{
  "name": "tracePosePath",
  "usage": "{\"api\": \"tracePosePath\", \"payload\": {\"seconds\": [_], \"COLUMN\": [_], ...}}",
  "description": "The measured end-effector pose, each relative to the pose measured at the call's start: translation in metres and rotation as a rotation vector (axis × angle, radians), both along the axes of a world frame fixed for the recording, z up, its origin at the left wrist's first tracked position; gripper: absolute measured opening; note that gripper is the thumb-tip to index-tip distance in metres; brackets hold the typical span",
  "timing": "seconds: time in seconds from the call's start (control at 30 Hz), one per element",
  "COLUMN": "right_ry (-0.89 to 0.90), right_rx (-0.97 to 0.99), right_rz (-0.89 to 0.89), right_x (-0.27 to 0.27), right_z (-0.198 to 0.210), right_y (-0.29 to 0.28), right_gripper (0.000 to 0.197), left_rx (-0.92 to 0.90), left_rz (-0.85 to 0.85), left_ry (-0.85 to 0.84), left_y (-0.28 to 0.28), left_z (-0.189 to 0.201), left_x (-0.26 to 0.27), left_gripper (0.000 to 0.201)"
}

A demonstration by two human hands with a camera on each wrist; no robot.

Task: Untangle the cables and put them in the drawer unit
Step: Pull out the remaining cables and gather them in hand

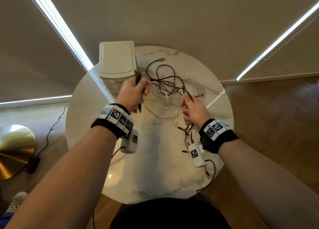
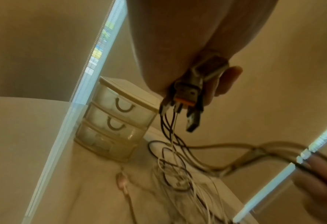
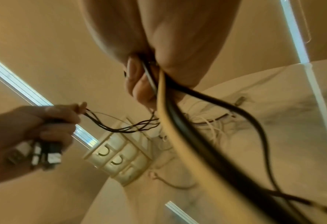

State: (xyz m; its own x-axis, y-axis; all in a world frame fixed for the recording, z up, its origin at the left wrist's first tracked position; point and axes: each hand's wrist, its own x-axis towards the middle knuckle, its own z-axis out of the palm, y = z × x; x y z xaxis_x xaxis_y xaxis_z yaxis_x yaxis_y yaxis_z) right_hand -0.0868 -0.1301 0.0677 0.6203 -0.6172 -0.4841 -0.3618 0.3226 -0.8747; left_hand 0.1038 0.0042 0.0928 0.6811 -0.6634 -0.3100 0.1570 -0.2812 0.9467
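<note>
Worktop of round white marble (image 1: 155, 159) fills mid-frame; the cream plastic drawer unit (image 1: 117, 59) stands upper left on it. Tangled black, white and purple cables (image 1: 168, 83) lie centre, strung left-right between both fists. Left hand (image 1: 133, 93), nearer the drawers, grips plug ends; right hand (image 1: 192, 110) clutches black and yellow strands.

Dim warm light, bright blind gaps, wrist views blurry.

Purple, white and black cables (image 1: 170, 83) on white-grey marbled table (image 1: 155, 159); cream drawer unit (image 1: 117, 59).
</note>
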Motion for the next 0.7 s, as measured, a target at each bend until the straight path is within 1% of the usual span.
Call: {"api": "tracePosePath", "payload": {"seconds": [0.03, 0.1, 0.13, 0.17, 0.23, 0.3, 0.37, 0.47, 0.57, 0.63, 0.7], "right_ry": [-0.025, -0.052, -0.049, -0.04, -0.031, -0.058, -0.095, 0.036, 0.101, 0.119, 0.133], "right_rx": [-0.001, -0.011, -0.019, -0.023, -0.01, 0.014, -0.032, -0.202, -0.274, -0.267, -0.195], "right_rz": [-0.004, 0.057, 0.118, 0.189, 0.309, 0.363, 0.44, 0.601, 0.642, 0.657, 0.656], "right_x": [0.006, 0.015, 0.019, 0.022, 0.027, 0.026, 0.023, 0.017, 0.011, 0.007, -0.001], "right_z": [0.007, 0.017, 0.02, 0.022, 0.024, 0.021, 0.017, -0.001, -0.02, -0.028, -0.039], "right_y": [0.003, 0.013, 0.021, 0.029, 0.042, 0.046, 0.045, 0.043, 0.043, 0.047, 0.055], "right_gripper": [0.041, 0.039, 0.038, 0.037, 0.032, 0.021, 0.017, 0.027, 0.031, 0.034, 0.035], "left_rx": [0.039, 0.111, 0.115, 0.081, -0.044, -0.121, -0.136, -0.13, -0.098, -0.085, -0.068], "left_rz": [-0.047, -0.147, -0.184, -0.199, -0.197, -0.193, -0.132, -0.01, -0.001, 0.0, -0.01], "left_ry": [0.009, 0.018, 0.017, 0.031, 0.129, 0.208, 0.178, 0.069, -0.054, -0.104, -0.129], "left_y": [-0.002, -0.007, -0.01, -0.011, -0.013, -0.014, -0.014, -0.018, -0.019, -0.019, -0.018], "left_z": [-0.005, -0.011, -0.011, -0.01, -0.005, 0.005, 0.011, 0.012, 0.01, 0.009, 0.008], "left_x": [-0.01, -0.03, -0.037, -0.043, -0.045, -0.042, -0.036, -0.021, -0.015, -0.015, -0.017], "left_gripper": [0.025, 0.035, 0.043, 0.047, 0.034, 0.026, 0.023, 0.026, 0.027, 0.026, 0.026]}}
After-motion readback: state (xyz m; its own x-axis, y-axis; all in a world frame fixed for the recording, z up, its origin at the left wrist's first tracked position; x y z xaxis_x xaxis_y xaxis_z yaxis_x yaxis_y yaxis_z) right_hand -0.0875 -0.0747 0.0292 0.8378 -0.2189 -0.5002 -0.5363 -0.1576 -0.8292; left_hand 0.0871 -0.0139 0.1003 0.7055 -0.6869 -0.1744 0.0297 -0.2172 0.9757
